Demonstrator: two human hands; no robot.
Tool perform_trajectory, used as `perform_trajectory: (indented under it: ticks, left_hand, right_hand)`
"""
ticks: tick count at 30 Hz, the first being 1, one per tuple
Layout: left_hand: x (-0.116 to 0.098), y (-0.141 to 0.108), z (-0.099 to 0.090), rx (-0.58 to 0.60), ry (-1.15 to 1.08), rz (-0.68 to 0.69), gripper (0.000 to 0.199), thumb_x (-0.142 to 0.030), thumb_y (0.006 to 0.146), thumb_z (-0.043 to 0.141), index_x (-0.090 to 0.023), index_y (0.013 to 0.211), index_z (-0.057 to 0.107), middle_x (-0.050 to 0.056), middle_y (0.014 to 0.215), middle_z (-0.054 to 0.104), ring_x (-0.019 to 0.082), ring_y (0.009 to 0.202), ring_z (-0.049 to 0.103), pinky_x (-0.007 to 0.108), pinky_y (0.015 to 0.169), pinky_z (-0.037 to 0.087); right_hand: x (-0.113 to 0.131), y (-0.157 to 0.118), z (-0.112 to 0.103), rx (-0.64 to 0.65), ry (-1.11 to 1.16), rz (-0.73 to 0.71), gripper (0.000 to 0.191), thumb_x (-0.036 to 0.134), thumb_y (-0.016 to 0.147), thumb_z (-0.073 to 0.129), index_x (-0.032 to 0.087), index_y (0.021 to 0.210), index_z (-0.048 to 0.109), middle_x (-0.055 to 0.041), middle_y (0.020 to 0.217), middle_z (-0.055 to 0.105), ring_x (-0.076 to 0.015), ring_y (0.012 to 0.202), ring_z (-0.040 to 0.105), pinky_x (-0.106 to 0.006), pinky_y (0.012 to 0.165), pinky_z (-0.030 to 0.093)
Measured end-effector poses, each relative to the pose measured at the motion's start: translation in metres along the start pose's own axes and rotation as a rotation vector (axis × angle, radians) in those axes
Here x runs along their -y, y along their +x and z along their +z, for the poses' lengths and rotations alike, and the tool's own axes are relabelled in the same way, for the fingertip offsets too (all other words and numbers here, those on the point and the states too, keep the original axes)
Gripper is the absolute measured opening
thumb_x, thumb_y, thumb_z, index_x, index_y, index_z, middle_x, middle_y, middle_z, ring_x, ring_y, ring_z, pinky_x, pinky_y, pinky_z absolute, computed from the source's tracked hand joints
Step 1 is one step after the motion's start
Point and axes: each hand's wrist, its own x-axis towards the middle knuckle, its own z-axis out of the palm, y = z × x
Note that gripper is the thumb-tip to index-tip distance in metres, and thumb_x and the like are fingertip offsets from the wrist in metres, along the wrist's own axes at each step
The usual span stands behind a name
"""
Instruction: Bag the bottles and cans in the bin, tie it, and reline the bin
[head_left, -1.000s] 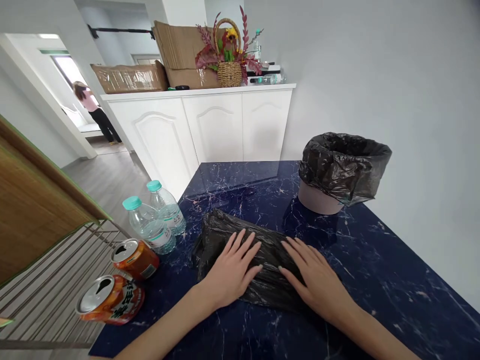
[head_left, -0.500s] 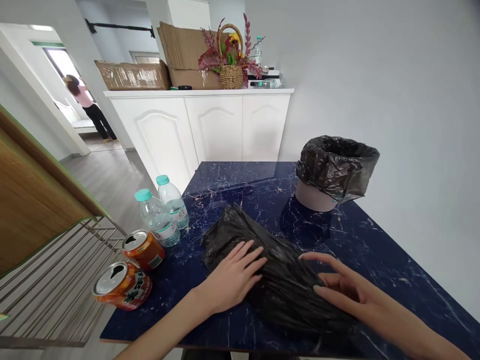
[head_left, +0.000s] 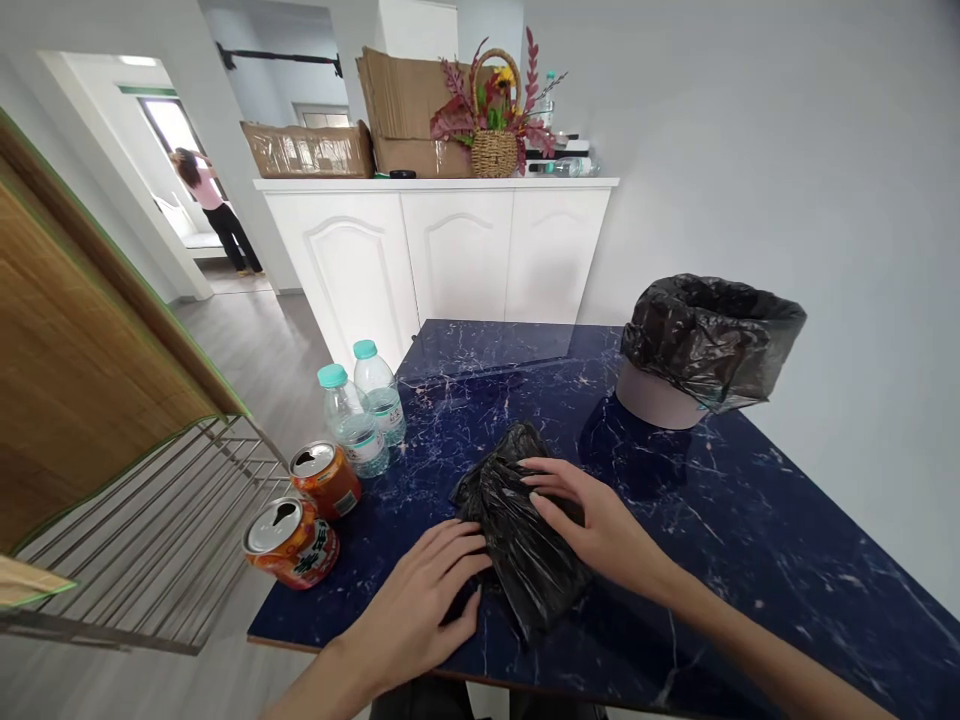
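A black plastic bag [head_left: 525, 555] lies crumpled and folded into a narrow bundle on the dark blue marbled table [head_left: 720, 610]. On top of its upper part rests my right hand [head_left: 592, 510], with the fingertips and thumb slightly apart on the plastic. My left hand [head_left: 427, 600] is at the bag's lower left edge. Its fingers are stretched out, fingertips touching the plastic, and the thumb stands apart over the table. The underside of the bag is hidden.
Two orange drink cans [head_left: 292, 545] and two water bottles [head_left: 356, 420] with teal caps line the table's left edge. A bin [head_left: 660, 400] lined with a black bag stands at the back right. Left is a metal rack [head_left: 172, 540]; beyond, a white cabinet [head_left: 465, 250]. A person [head_left: 214, 205] stands in the far room.
The bag's right part has been folded leftward, making the bundle narrower. My right hand has moved left and up onto it; my left hand has shifted down to its left edge. The view has turned left.
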Motion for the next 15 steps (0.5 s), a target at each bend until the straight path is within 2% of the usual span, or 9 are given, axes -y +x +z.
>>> perform_trajectory:
  ticks: [3,6,8,9,10,12,13,15]
  left_hand:
    - [-0.007,-0.005,0.0,-0.087,-0.057,-0.031,0.03,-0.014,0.097,0.06,-0.022,0.126,0.063,0.012,0.129,0.071,0.025,0.125,0.066,0.041,0.109,0.057]
    - [-0.02,0.008,0.014,-0.015,-0.107,0.051,0.053,-0.027,0.092,0.074,-0.02,0.142,0.056,0.016,0.143,0.065,0.031,0.138,0.059,0.047,0.118,0.051]
    - [-0.025,0.019,0.026,0.042,-0.125,0.046,0.074,-0.041,0.089,0.082,-0.018,0.152,0.049,0.017,0.15,0.062,0.035,0.143,0.055,0.052,0.121,0.047]
    - [-0.025,0.024,0.032,0.047,-0.13,0.023,0.074,-0.044,0.091,0.081,-0.019,0.153,0.05,0.016,0.15,0.063,0.035,0.141,0.057,0.053,0.121,0.047]
    - [-0.024,0.028,0.036,0.035,-0.135,0.0,0.063,-0.042,0.095,0.077,-0.021,0.149,0.053,0.014,0.146,0.067,0.034,0.138,0.06,0.053,0.119,0.048]
    - [-0.018,0.032,0.041,-0.017,-0.17,-0.041,0.029,-0.031,0.105,0.063,-0.024,0.133,0.065,0.009,0.132,0.075,0.03,0.125,0.068,0.049,0.114,0.051]
    - [-0.014,0.034,0.041,-0.044,-0.204,-0.074,0.021,-0.026,0.108,0.056,-0.025,0.124,0.068,0.006,0.123,0.078,0.027,0.116,0.072,0.045,0.108,0.054]
    - [-0.005,0.035,0.036,-0.08,-0.299,-0.212,0.023,-0.027,0.111,0.048,-0.024,0.109,0.071,0.004,0.103,0.08,0.023,0.095,0.075,0.034,0.089,0.058]
  right_hand:
    - [-0.014,-0.003,0.006,0.06,-0.285,-0.177,0.044,0.044,0.112,0.046,0.034,0.154,0.055,-0.0049,0.161,0.058,-0.0281,0.151,0.052,-0.053,0.125,0.047]
    - [-0.026,0.006,0.014,0.197,-0.482,-0.271,0.048,0.04,0.114,0.04,0.026,0.159,0.052,-0.006,0.166,0.051,-0.0277,0.16,0.038,-0.058,0.133,0.03]
    - [-0.029,0.011,0.013,0.264,-0.535,-0.274,0.05,0.04,0.115,0.037,0.022,0.16,0.051,-0.0084,0.169,0.047,-0.0281,0.161,0.035,-0.058,0.133,0.029]
    - [-0.028,0.011,0.008,0.273,-0.541,-0.262,0.051,0.04,0.116,0.035,0.022,0.162,0.049,-0.0083,0.17,0.045,-0.0274,0.161,0.034,-0.057,0.133,0.031]
    - [-0.026,0.009,0.002,0.276,-0.538,-0.256,0.052,0.041,0.116,0.034,0.024,0.164,0.046,-0.0071,0.171,0.042,-0.0264,0.162,0.033,-0.056,0.133,0.031]
    - [-0.022,-0.001,-0.017,0.289,-0.523,-0.27,0.058,0.05,0.113,0.042,0.03,0.167,0.038,-0.0033,0.175,0.036,-0.0262,0.163,0.031,-0.054,0.134,0.03]
    - [-0.02,-0.009,-0.027,0.31,-0.516,-0.286,0.065,0.055,0.11,0.049,0.033,0.169,0.034,-0.0019,0.176,0.034,-0.0275,0.163,0.03,-0.054,0.134,0.03]
    - [-0.02,-0.023,-0.04,0.355,-0.493,-0.305,0.08,0.063,0.101,0.062,0.037,0.17,0.031,-0.0017,0.176,0.034,-0.0314,0.162,0.031,-0.057,0.133,0.03]
